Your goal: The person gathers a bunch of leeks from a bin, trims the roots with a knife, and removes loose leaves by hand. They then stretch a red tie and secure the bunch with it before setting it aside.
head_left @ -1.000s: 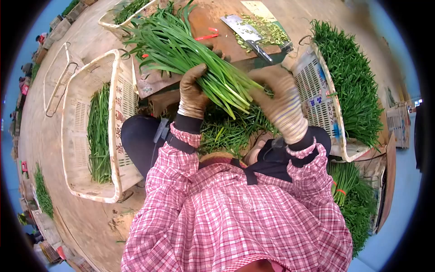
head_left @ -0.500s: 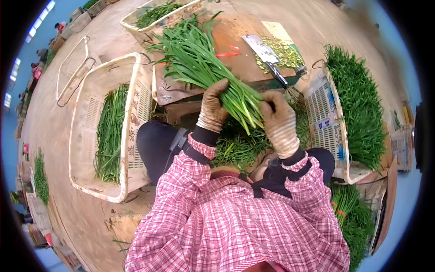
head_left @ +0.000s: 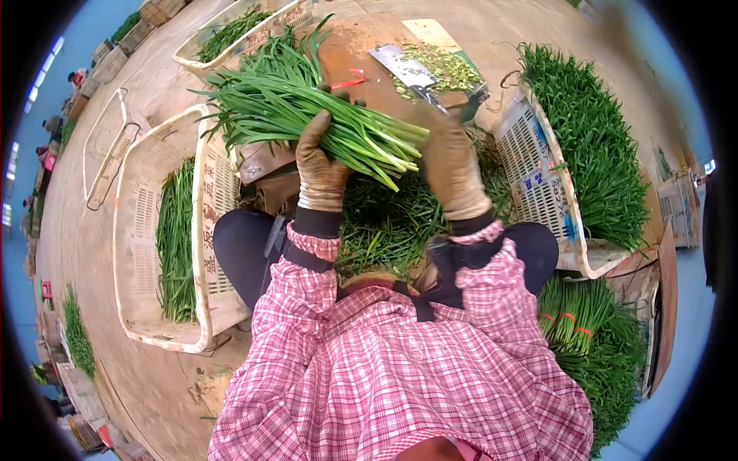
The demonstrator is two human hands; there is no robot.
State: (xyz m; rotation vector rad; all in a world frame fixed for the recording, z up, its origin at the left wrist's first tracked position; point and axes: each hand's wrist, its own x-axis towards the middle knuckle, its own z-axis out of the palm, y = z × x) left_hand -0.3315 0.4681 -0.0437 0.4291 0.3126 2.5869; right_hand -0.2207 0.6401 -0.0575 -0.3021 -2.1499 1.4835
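**Work area.** The surface is a brown hard floor [head_left: 146, 384] in a large hall. A wooden chopping board [head_left: 361, 46] lies beyond the knees. It carries a cleaver [head_left: 401, 63], a red band [head_left: 350, 81] and a heap of cut trimmings [head_left: 453, 67]. A white slatted crate [head_left: 127, 253] at the left holds a thin layer of chives. A second crate [head_left: 538, 146] at the right is packed full. Tied bundles [head_left: 573, 311] lie at the near right, and loose chives [head_left: 384, 223] lie between the knees.

**Item in hand.** The chive sheaf [head_left: 307, 107] is thick and deep green. It is held over the near edge of the board, with the leaf tips fanning to the far left and the pale cut ends pointing right.

**Grip.** The left hand [head_left: 321, 157] (gloved) is wrapped fully round the sheaf close to the stem end. The right hand [head_left: 450, 154] (gloved, motion-blurred) sits at the cut ends with its back to the camera. Whether its fingers close on any stems cannot be told.

**Change from half a second earlier.** The sheaf now lies flatter, and its ends point right rather than toward the body. The right hand, which then had its fingers on the stem ends, now stands just to their right.
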